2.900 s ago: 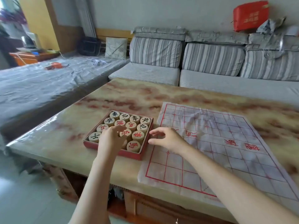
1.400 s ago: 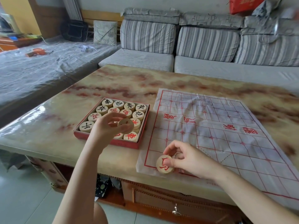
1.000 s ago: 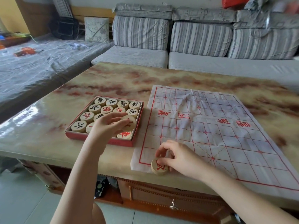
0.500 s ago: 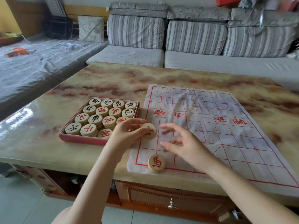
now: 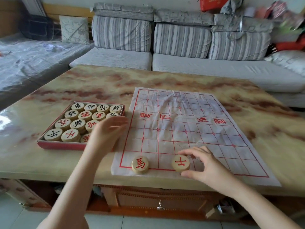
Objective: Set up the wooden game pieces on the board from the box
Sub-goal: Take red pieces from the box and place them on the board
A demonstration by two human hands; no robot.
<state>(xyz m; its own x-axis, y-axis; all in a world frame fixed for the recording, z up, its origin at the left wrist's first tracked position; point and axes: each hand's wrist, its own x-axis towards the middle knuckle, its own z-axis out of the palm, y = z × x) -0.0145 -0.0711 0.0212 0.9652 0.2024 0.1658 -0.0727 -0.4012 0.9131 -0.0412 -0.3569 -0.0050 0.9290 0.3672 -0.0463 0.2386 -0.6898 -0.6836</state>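
Up close in the head view, the right hand (image 5: 203, 164) pinches a round wooden piece marked 士 (image 5: 180, 162) between thumb and fingertips on the near edge line of the paper board (image 5: 189, 126). A second piece marked 馬 (image 5: 140, 164) sits on the same line to its left, apart from it, near the board's corner. The left hand (image 5: 107, 131) hangs over the right side of the red box (image 5: 57, 145), fingers spread and holding nothing; it hides several of the remaining pieces (image 5: 77, 123) packed inside. Box and board lie side by side on a marbled table (image 5: 99, 83). Behind the table runs a grey striped sofa (image 5: 181, 40), with a plastic-covered seat (image 5: 29, 63) at left.
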